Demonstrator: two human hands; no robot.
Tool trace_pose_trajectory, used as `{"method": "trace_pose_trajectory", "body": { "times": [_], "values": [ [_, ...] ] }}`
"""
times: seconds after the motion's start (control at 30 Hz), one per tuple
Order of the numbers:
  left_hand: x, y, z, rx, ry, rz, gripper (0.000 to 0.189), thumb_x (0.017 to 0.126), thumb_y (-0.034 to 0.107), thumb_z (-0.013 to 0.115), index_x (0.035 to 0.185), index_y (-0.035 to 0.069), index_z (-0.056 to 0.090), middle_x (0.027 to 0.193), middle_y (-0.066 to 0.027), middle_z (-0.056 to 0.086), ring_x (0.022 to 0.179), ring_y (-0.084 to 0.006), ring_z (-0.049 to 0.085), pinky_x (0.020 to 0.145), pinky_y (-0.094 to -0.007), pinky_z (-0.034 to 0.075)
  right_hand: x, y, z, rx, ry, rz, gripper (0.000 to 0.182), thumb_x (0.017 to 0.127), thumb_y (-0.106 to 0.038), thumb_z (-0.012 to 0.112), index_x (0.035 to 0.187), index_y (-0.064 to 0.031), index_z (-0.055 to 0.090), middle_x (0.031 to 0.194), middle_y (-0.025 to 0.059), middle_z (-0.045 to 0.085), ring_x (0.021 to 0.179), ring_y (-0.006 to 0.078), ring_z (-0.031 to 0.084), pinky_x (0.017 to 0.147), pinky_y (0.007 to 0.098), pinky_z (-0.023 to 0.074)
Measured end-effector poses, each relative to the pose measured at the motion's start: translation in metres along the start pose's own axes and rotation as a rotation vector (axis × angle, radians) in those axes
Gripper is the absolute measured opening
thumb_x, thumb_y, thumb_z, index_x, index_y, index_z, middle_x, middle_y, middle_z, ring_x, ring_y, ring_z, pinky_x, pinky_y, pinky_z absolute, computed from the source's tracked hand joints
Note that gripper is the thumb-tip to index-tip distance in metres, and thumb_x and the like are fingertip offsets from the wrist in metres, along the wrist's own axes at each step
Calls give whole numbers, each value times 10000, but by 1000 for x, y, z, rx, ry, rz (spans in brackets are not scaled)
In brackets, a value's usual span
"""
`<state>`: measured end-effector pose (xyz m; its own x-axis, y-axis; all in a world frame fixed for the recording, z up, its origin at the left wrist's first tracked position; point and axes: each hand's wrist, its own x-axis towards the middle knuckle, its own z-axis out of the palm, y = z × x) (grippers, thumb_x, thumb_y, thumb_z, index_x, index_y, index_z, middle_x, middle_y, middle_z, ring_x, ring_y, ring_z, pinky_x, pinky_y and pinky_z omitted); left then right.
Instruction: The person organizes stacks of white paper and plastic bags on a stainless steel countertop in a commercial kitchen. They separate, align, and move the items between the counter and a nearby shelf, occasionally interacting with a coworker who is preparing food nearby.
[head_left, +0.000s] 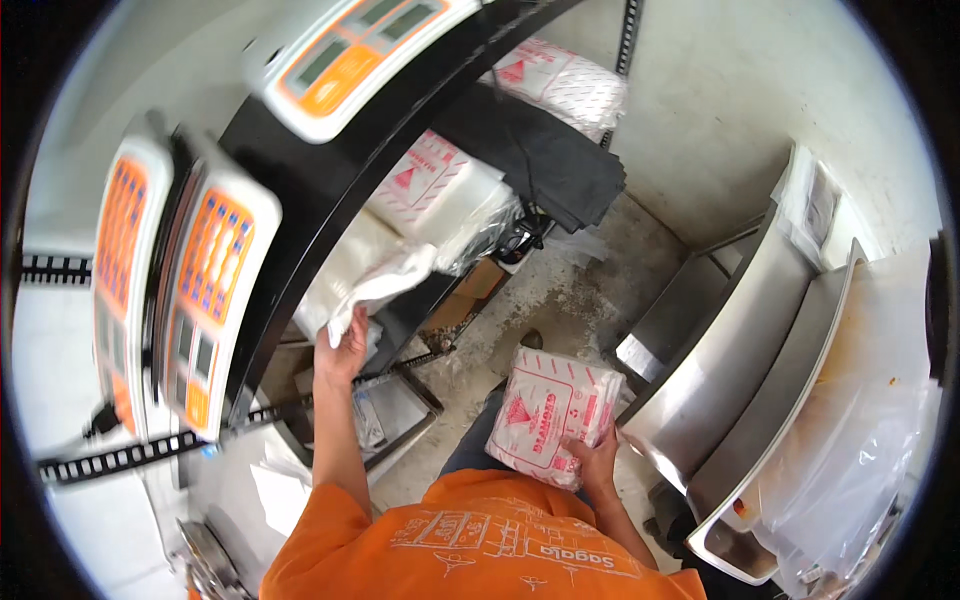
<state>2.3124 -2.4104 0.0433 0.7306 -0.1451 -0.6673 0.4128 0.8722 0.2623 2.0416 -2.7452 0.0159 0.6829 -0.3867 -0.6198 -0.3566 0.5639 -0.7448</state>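
My right hand (596, 459) grips the lower right edge of a plastic-wrapped pack of bags (551, 412) with red print, held in front of my body. At the shelf on the left, my left hand (345, 349) pinches the end of a crumpled white plastic sheet or bag (390, 285). That piece lies over clear plastic bags (349, 259) on the shelf. Just behind them sits another red-printed pack (435, 176), partly in loose clear wrap. Folded black bags or cloth (540, 146) stick out over the shelf's edge.
Digital scales (214, 292) stand on the black upper shelf (300, 180). A further wrapped pack (566, 82) lies at the back. Cardboard (469, 289) shows low down beside a metal tray (397, 412). Along the right runs a stainless steel counter (731, 360) with plastic sheeting (847, 442) beside it.
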Motion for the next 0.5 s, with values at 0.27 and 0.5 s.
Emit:
{"method": "trace_pose_trajectory", "body": {
  "times": [0.27, 0.5],
  "values": [
    [-180, -39, -51, -215, -76, -20, 282, 869, 75, 391, 1001, -142, 513, 869, -221, 597, 719, -287, 617, 618, -279, 590, -38, 1, 1, -5, -220, -51, 608, 633, 84, 663, 1185, -14, 426, 1060, 110, 580, 915, 201, 595, 815, 317, 488],
    [-320, -43, -146, -289, -35, 437, 305, 910, 190, 444, 1088, -35, 547, 1047, -176, 614, 880, -271, 638, 733, -346, 574, -61, 9, -6, -130, -361, -16, 550, 644, 39, 661, 1154, 1, 457, 1054, 111, 578, 925, 196, 578, 823, 307, 462]
  ]
}}
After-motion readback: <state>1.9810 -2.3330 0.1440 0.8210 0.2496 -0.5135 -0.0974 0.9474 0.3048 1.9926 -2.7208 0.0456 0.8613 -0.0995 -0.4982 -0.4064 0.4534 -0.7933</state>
